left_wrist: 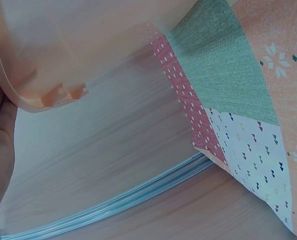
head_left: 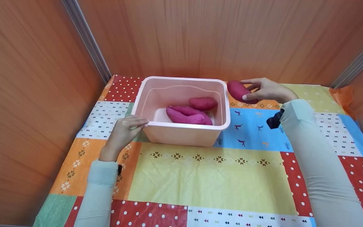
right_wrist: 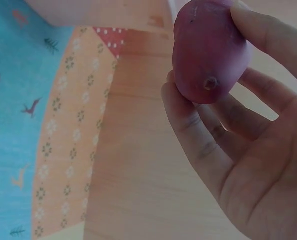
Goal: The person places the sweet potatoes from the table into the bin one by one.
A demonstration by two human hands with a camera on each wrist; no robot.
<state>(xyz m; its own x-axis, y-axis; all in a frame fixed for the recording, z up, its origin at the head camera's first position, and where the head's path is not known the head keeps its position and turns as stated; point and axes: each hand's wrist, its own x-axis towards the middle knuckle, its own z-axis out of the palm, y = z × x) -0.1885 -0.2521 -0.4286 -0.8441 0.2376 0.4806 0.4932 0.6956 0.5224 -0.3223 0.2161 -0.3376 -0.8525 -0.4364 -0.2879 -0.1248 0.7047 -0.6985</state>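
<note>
A pale pink plastic tub (head_left: 181, 134) stands on the patterned cloth in the head view. My left hand (head_left: 126, 129) pinches its rim at the near left corner; part of that hand (left_wrist: 1, 125) and the tub's underside show in the left wrist view. Just beyond the tub's right rim, my right hand (head_left: 265, 90) holds a red-skinned sweet potato (head_left: 238, 90) in the air. In the right wrist view, the thumb and fingers hold the sweet potato (right_wrist: 211, 55) from both sides. Inside the tub lie a red sweet potato (head_left: 203, 103) and curved magenta ones (head_left: 186, 118) in front of it.
A multicoloured patchwork cloth (head_left: 206, 179) covers the table. Wood-grain panels rise at the back (head_left: 200, 37) and left (head_left: 36, 82), with a metal strip (head_left: 87, 37) at their corner. Another panel stands at the far right.
</note>
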